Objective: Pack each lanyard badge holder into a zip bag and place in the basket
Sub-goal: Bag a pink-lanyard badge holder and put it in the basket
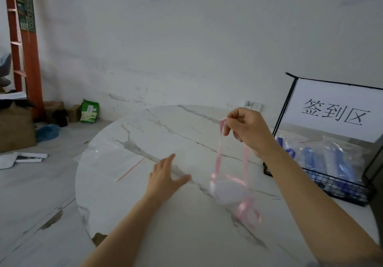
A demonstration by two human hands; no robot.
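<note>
Pinching the top loop of a pink lanyard (219,153) between thumb and fingertips, the right hand (248,130) is raised above the round marble table (165,225), right of frame centre. The two ribbon strands hang down from the pinch to a translucent badge holder (228,192) in the lower centre-right. More pink ribbon trails below it. Holder and ribbon are motion-blurred; cannot tell whether they touch the tabletop.

Left hand (163,177): open, fingers straight and spread, palm down on the table at frame centre, gripping nothing. It sits just left of the holder, apart from it.

Clear zip bag (107,161) with a red seal line lies flat on the table, left of the left hand, not touched.

Black wire basket (342,192) stands at the right edge, holding packed bags (331,159) with blue contents. A white sign (335,111) with black characters stands at the basket's far side.

Floor, upper left: green packet (89,111), red ladder (24,49).
</note>
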